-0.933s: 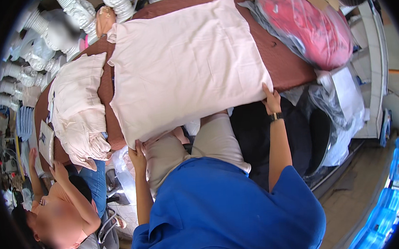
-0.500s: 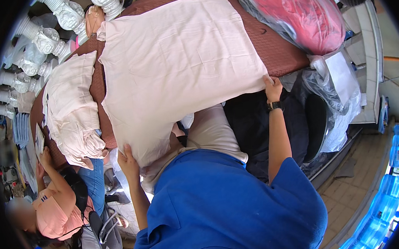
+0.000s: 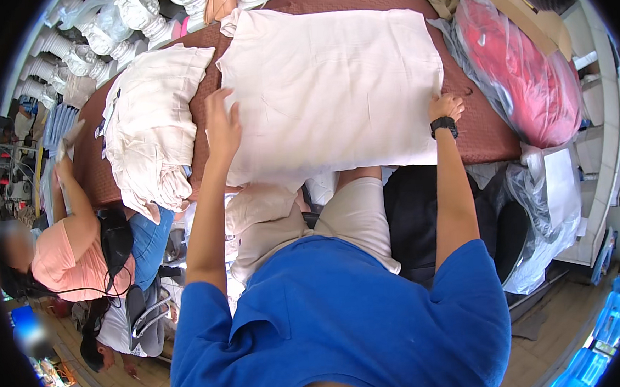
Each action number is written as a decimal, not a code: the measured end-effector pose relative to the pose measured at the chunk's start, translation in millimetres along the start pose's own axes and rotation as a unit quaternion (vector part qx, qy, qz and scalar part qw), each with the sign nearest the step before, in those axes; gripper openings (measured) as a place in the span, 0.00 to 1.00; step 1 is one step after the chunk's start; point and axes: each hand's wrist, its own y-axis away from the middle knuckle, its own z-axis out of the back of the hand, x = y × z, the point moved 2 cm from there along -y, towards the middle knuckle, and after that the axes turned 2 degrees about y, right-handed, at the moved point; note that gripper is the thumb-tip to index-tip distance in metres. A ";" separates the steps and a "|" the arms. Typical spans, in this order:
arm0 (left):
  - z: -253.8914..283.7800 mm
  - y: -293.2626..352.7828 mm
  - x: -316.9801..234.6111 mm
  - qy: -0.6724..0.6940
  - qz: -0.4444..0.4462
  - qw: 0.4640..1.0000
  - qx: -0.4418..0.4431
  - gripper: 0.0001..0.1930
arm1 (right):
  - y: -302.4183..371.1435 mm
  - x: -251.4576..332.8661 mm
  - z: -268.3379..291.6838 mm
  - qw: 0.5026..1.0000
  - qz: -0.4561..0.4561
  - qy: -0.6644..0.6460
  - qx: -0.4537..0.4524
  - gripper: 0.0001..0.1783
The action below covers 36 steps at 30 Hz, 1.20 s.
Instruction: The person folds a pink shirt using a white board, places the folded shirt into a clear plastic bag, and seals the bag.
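Observation:
A pale pink shirt (image 3: 332, 86) lies spread over the brown quilted table cover (image 3: 494, 129), its lower edge hanging over the table's near side. My left hand (image 3: 223, 128) is beside the shirt's left edge, fingers apart and holding nothing. At the right edge, above the lower corner, my right hand (image 3: 447, 107) has its fingers curled against the fabric. A dark watch (image 3: 443, 124) is on that wrist. To the left rests a pile of similar pale pink garments (image 3: 151, 121).
A plastic-wrapped red bundle (image 3: 519, 67) lies at the right end, near a cardboard box (image 3: 526, 13). Below it hangs clear plastic with a white sheet (image 3: 561, 178). White balusters (image 3: 139, 19) line the far side. A person in a peach shirt (image 3: 65, 258) sits at the left.
The shirt has been laid flatter on the table. My left hand has released its lower left corner and moved up; my right hand has shifted from the lower corner up the right edge.

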 end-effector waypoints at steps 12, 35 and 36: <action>-92.0 -46.4 129.3 -0.297 0.089 0.926 0.214 0.40 | 2.2 19.2 29.9 1.000 0.022 -0.018 0.012 0.14; -108.6 -53.8 107.4 -0.240 0.004 0.946 0.217 0.32 | -16.1 12.3 24.9 0.970 0.203 -0.134 -0.020 0.41; -101.6 -49.9 113.7 -0.245 0.012 0.945 0.215 0.31 | -8.8 -5.8 50.5 0.966 0.220 -0.125 -0.047 0.40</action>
